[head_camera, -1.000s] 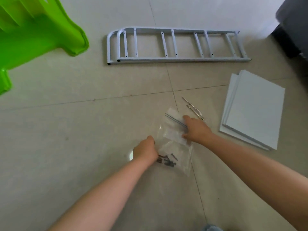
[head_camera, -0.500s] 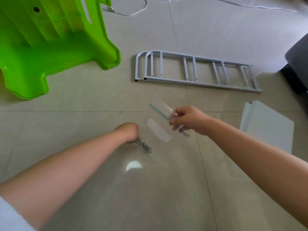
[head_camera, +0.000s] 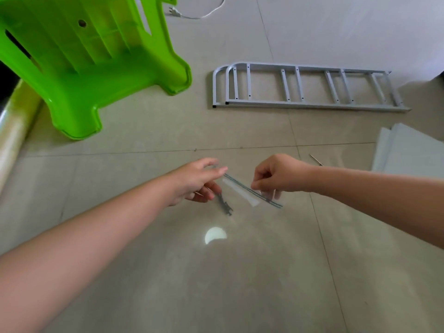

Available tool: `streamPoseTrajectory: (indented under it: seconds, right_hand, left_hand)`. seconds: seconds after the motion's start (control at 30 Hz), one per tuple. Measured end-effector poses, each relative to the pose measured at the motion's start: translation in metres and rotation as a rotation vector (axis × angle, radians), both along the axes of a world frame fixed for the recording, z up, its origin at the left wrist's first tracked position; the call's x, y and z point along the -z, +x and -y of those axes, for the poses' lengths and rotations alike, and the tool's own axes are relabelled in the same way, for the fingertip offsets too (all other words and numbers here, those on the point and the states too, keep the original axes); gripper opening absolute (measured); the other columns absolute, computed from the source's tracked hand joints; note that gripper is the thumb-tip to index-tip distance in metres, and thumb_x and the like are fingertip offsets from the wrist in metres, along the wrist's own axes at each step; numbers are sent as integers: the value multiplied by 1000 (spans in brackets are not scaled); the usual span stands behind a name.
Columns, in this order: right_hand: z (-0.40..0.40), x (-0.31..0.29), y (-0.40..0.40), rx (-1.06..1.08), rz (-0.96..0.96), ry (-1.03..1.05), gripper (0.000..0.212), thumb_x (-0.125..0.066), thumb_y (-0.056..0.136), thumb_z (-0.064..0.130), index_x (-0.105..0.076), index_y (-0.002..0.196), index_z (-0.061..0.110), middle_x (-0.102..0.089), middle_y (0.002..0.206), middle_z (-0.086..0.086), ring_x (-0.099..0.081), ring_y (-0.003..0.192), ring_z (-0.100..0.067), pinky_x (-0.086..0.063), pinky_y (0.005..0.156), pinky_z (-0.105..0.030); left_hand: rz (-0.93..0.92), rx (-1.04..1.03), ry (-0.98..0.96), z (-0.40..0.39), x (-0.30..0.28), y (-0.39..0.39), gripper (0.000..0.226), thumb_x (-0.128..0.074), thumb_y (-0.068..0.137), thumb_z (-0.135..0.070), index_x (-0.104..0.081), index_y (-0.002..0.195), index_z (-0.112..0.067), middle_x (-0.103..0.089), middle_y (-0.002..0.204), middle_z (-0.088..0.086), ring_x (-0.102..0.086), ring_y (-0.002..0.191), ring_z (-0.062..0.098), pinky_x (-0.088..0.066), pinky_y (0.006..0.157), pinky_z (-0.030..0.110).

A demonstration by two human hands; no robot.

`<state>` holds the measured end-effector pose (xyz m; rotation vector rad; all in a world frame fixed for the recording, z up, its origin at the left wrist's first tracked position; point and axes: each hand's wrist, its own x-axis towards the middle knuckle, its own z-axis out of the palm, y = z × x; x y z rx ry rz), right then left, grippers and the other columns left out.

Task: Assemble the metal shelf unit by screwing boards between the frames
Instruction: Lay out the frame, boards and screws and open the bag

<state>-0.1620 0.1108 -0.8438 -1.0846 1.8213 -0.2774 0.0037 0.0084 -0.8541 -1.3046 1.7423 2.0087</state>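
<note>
A clear plastic zip bag (head_camera: 242,192) hangs between my two hands above the floor tiles. Dark screws (head_camera: 224,205) are bunched in its lower corner. My left hand (head_camera: 197,182) holds the bag's left side with thumb and lower fingers, and its upper fingers stretch towards the zip strip. My right hand (head_camera: 278,175) pinches the zip edge from the right. Two white metal ladder frames (head_camera: 307,88) lie stacked flat on the floor further back. The white boards (head_camera: 408,150) lie at the right edge, partly cut off.
A bright green plastic stool (head_camera: 84,56) lies on its side at the upper left. A thin metal rod (head_camera: 316,160) rests on the floor behind my right wrist. A white cable with a plug (head_camera: 192,14) runs along the top. A pale roll (head_camera: 14,131) lies at the left edge.
Both hands have lifted the bag off the floor. The left hand's upper fingers have uncurled towards the zip strip. The camera has tilted up and left.
</note>
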Motion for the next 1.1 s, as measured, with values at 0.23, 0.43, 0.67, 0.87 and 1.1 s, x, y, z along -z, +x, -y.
streamPoseTrajectory:
  seconds: [0.23, 0.43, 0.67, 0.87, 1.1]
  right_hand:
    - [0, 10, 13, 39, -13, -169, 38, -73, 78, 19, -44, 52, 15, -47, 35, 8, -42, 30, 1, -31, 36, -6]
    - [-6, 14, 2, 234, 54, -248, 44, -75, 75, 21, -37, 52, 15, -39, 29, 8, -34, 30, -3, -26, 36, -12]
    - [-12, 14, -7, 241, 49, -264, 46, -74, 76, 19, -36, 52, 15, -36, 28, 11, -32, 29, -4, -25, 34, -10]
    - [-16, 21, -9, 429, 418, -284, 43, -59, 88, 12, -34, 53, 13, -31, 37, 6, -29, 31, -8, -23, 36, -15]
    - [-9, 27, -6, 710, 450, -379, 43, -55, 87, 1, -34, 51, 10, -32, 32, 8, -30, 32, -8, -25, 38, -16]
  left_hand:
    - [-50, -245, -65, 3, 2, 3, 20, -60, 87, -22, -52, 72, -13, -58, 66, 2, -56, 43, 1, -46, 47, 13]
    - [-77, -301, -56, 1, -1, -21, 22, -63, 86, -19, -48, 70, -18, -58, 45, -7, -50, 36, 1, -42, 42, 11]
    - [-78, -278, -57, -1, -2, -41, 24, -65, 83, -10, -47, 69, -15, -61, 46, -5, -55, 38, 2, -43, 43, 12]
    - [-106, -251, -111, 3, -3, -42, 26, -61, 85, 0, -41, 83, -17, -65, 56, -1, -55, 38, 2, -47, 44, 13]
    - [-35, -271, -205, -1, -1, -49, 31, -56, 85, 3, -31, 98, -10, -51, 74, 7, -50, 48, 10, -43, 53, 21]
